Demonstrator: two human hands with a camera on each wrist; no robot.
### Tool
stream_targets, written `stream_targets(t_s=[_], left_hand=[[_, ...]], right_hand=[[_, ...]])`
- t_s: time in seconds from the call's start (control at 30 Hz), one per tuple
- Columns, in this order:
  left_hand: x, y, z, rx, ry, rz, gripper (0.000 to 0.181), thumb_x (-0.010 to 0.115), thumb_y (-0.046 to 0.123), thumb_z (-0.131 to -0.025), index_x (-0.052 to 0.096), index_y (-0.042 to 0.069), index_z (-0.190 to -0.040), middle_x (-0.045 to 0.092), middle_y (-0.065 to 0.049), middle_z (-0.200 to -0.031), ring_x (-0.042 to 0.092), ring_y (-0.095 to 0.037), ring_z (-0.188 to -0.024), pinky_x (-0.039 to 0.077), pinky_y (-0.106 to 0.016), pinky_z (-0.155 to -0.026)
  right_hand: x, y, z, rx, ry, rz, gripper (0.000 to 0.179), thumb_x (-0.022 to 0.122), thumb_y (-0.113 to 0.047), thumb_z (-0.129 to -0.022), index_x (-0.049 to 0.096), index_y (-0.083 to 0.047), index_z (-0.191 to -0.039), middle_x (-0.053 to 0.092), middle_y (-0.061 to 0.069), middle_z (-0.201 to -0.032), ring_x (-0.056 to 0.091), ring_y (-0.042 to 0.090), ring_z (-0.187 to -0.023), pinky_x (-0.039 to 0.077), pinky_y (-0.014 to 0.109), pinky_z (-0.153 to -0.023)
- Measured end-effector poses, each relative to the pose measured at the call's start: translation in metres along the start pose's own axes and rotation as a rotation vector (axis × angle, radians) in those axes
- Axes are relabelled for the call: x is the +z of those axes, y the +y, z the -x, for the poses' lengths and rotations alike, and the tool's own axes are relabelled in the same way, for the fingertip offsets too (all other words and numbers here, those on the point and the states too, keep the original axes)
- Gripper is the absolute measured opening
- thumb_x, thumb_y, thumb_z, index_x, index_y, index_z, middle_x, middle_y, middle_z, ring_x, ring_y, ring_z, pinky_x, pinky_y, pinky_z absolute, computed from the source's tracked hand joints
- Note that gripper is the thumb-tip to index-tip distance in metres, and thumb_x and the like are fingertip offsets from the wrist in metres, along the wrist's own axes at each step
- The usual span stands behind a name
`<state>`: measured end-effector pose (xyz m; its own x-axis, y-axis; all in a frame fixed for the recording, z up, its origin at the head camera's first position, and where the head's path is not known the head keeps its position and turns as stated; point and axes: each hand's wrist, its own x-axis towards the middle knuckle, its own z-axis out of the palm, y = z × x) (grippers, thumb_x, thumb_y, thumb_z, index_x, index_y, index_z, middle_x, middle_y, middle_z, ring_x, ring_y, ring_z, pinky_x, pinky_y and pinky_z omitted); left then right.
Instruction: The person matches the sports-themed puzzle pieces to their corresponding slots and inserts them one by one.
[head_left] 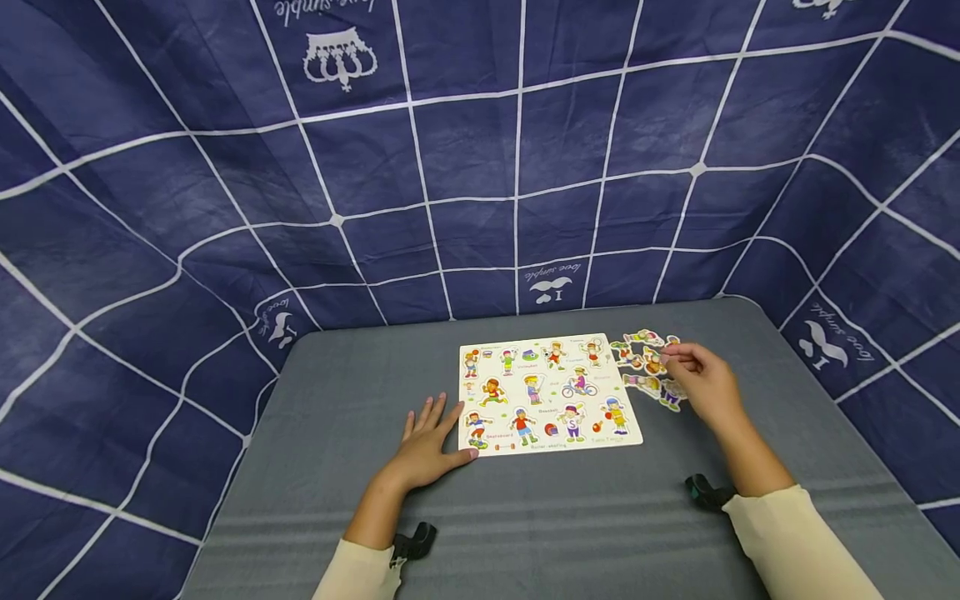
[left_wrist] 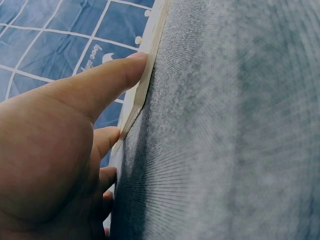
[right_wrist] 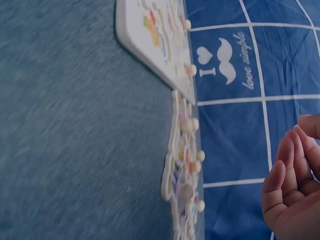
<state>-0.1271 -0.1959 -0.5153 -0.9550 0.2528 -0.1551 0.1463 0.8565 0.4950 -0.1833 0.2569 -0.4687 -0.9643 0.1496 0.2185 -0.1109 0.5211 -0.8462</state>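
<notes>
A white peg puzzle board (head_left: pixel 555 417) with colourful sports figures and printed words lies on the grey table. My left hand (head_left: pixel 424 450) rests at its left side, fingers spread, the thumb on the front left corner. In the left wrist view that thumb (left_wrist: pixel 115 75) presses the board's edge (left_wrist: pixel 145 85). Several loose puzzle pieces (head_left: pixel 643 382) with small round knobs lie in a cluster right of the board. Over their right side hovers my right hand (head_left: pixel 705 387), fingers loosely bent and thumb near the index finger. The right wrist view shows no piece between those fingertips (right_wrist: pixel 286 145).
The padded grey table (head_left: pixel 360 375) meets a blue curtain (head_left: pixel 465 167) with white grid lines at the back and sides. A black wrist camera (head_left: pixel 415 542) sits on the left wrist, another black wrist camera (head_left: pixel 705 492) on the right.
</notes>
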Motion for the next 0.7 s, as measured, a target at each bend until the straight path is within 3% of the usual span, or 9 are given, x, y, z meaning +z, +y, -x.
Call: stream_targets(t_s=[0.17,0.4,0.7], left_hand=[[-0.001,0.001,0.0,-0.005,-0.004,-0.008,0.09,0.067,0.062,-0.088,0.029,0.026,-0.162,0.011,-0.012,-0.171,0.002,-0.035,-0.16,-0.002,-0.063,-0.125],[-0.001,0.001,0.0,-0.015,-0.008,-0.009,0.091,0.067,0.063,-0.088,0.029,0.026,-0.161,0.011,-0.011,-0.171,0.001,-0.034,-0.16,-0.003,-0.063,-0.125],[-0.001,0.0,-0.002,-0.019,-0.011,-0.01,0.091,0.066,0.064,-0.088,0.028,0.027,-0.162,0.01,-0.01,-0.171,0.0,-0.033,-0.16,-0.004,-0.063,-0.125]], right_hand=[[-0.006,0.005,0.005,-0.004,0.016,-0.04,0.026,0.067,-0.016,-0.097,0.069,0.005,-0.113,0.058,-0.027,-0.08,0.056,-0.009,-0.07,0.045,0.011,-0.06],[-0.013,0.01,0.008,0.029,0.011,-0.054,0.027,0.067,-0.017,-0.097,0.067,0.005,-0.114,0.059,-0.03,-0.078,0.057,-0.005,-0.066,0.045,0.017,-0.051],[-0.023,0.018,0.011,-0.001,0.016,0.006,0.028,0.067,-0.018,-0.098,0.068,0.005,-0.112,0.059,-0.033,-0.08,0.057,-0.012,-0.071,0.045,0.007,-0.062]])
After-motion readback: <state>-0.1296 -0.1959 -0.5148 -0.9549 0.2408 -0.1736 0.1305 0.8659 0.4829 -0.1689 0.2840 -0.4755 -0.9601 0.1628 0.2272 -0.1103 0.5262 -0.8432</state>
